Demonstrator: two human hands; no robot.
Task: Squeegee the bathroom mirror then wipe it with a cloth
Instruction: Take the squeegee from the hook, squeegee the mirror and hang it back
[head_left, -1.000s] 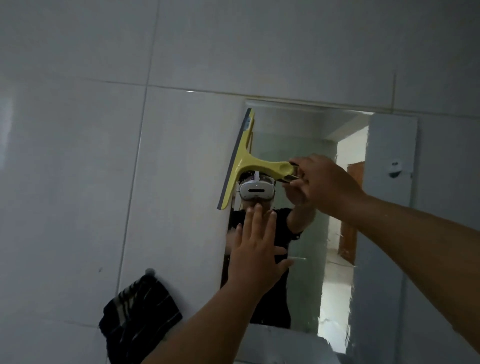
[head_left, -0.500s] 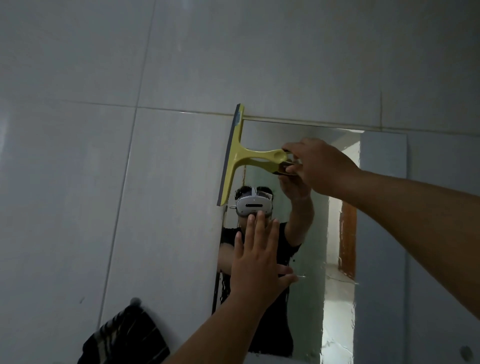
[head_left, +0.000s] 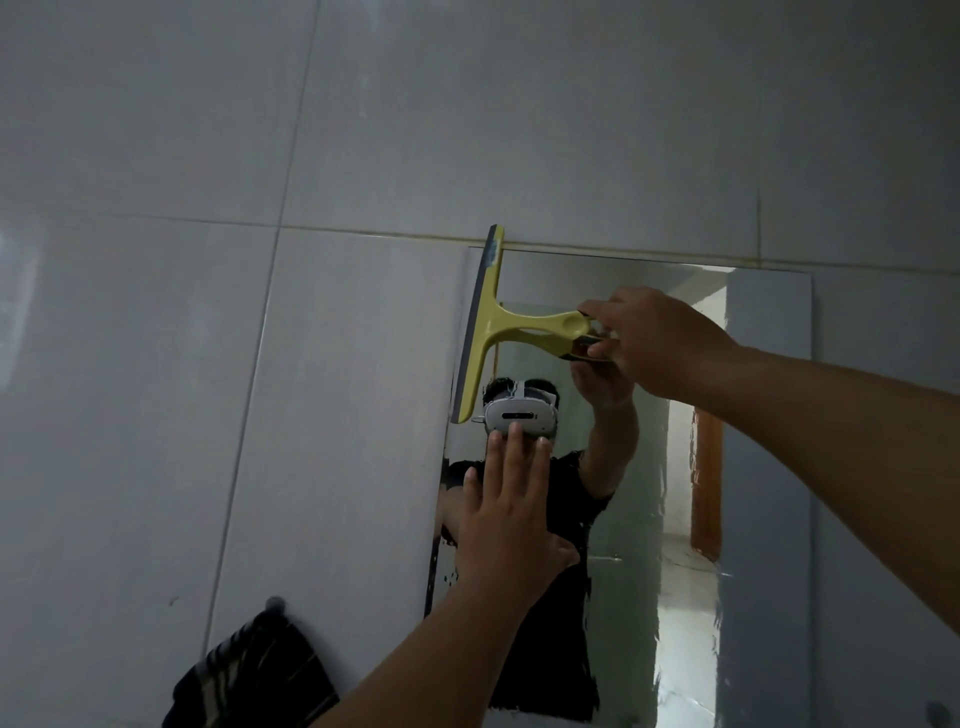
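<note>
Right hand (head_left: 657, 343) enters from 3 o'clock, fingers curled round the handle end of the yellow squeegee (head_left: 485, 325), gripping it. Squeegee blade runs near-vertical along the mirror's left edge, top tip poking just past the mirror's upper edge onto the tile, bottom tip at about 7 o'clock of the handle, just beside the reflected headset. Handle points toward 3 o'clock into the hand.

Left hand (head_left: 511, 512) comes up from 6 o'clock, fingers straight and spread, palm flat against the mirror (head_left: 769, 415) glass, holding nothing. It sits at 6 o'clock of the squeegee, apart from it.

Mirror is rectangular, mounted on the grey tiled wall (head_left: 208, 260), centre-right of view. Reflection shows the person in a dark shirt with a headset, plus a lit doorway. Dark chipped patches along the mirror's lower left edge.

Dark striped cloth (head_left: 254, 675) hangs on a wall hook (head_left: 275, 604) at 7 o'clock of the mirror, near its lower left corner, not touching either hand. Cloth's lower part is cut off by the frame edge.
</note>
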